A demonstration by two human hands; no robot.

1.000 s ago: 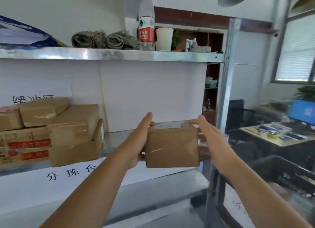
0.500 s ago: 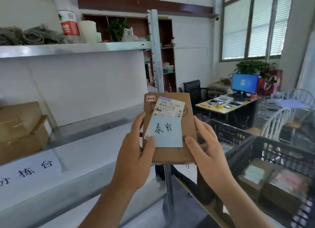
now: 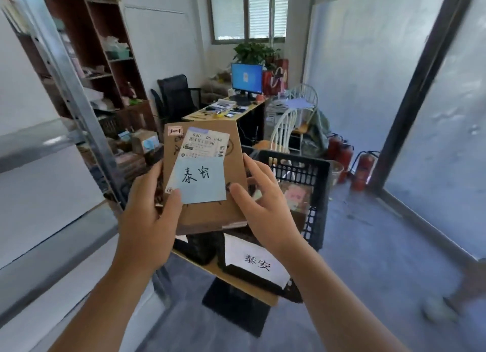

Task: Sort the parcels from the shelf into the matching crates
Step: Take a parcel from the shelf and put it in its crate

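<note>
Both hands are gripping the brown parcel [image 3: 207,178], left hand [image 3: 147,215] and right hand [image 3: 265,209] on its sides, above the black crate [image 3: 313,194] with a white label [image 3: 256,262].

Single head view, angled forward-down, close over hands [image 3: 147,215].

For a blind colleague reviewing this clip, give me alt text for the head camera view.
Two hands, left hand and right hand, hold a brown parcel upright, its blue handwritten label facing the camera. Just beyond it stands a black crate with a white sign on its front.
</note>
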